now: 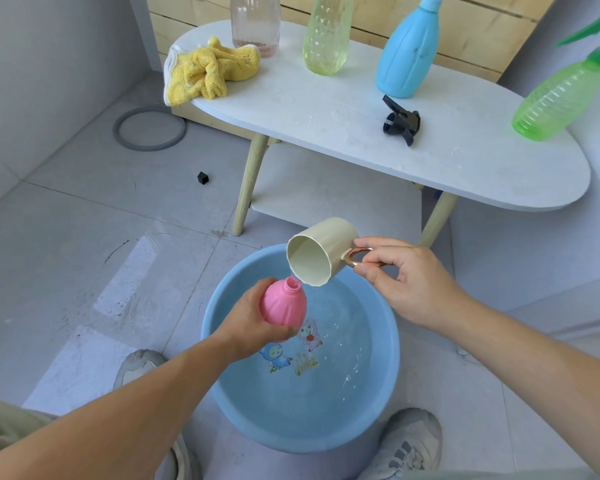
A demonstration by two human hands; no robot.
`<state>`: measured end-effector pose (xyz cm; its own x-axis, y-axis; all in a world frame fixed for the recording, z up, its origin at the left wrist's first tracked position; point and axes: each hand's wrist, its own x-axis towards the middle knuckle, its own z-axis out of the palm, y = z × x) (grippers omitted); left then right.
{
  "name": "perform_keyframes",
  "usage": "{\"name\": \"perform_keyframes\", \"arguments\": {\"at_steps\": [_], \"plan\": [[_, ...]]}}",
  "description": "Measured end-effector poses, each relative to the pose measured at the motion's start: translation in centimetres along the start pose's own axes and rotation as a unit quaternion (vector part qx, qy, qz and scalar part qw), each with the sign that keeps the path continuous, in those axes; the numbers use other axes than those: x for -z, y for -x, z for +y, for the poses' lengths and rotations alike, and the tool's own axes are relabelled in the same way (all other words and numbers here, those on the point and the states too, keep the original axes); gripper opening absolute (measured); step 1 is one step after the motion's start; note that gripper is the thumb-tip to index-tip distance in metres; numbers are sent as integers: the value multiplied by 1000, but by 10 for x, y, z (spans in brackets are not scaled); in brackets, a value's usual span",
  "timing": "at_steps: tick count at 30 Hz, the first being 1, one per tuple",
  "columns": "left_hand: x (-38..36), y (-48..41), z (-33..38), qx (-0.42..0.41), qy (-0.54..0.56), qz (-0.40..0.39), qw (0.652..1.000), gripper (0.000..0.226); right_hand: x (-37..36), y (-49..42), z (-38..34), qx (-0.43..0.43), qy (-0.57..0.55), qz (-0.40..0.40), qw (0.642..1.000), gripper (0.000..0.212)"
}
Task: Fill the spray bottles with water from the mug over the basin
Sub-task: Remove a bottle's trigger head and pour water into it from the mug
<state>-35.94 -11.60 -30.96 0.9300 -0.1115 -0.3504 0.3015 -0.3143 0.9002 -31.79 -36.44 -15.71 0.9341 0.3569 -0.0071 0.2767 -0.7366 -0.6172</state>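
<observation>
My left hand (248,322) grips an uncapped pink spray bottle (284,304), tilted over the blue basin (390,327), which holds water. My right hand (400,277) pinches the gold handle of a cream mug (317,252). The mug is tipped on its side with its lip just above the bottle's open neck, and a thin stream of water runs into the neck. On the white table (361,133) stand a clear pink bottle (255,24), a yellow-green bottle (326,34), a blue spray bottle (407,51) and a green spray bottle (561,95).
A black spray head (400,121) lies loose on the table, and a yellow cloth (207,71) hangs over its left end. A grey ring (149,128) and a small black cube (203,177) lie on the tiled floor. My shoes (411,445) flank the basin.
</observation>
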Motion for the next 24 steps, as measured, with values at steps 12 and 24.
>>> {"name": "perform_keyframes", "arguments": {"at_steps": [12, 24], "plan": [[0, 0, 0, 0, -8, 3, 1000, 85, 0, -1, 1, 12, 22, -9, 1000, 14], [0, -1, -1, 1, -11, 5, 1000, 85, -2, -2, 2, 48, 43, -3, 998, 12]]}}
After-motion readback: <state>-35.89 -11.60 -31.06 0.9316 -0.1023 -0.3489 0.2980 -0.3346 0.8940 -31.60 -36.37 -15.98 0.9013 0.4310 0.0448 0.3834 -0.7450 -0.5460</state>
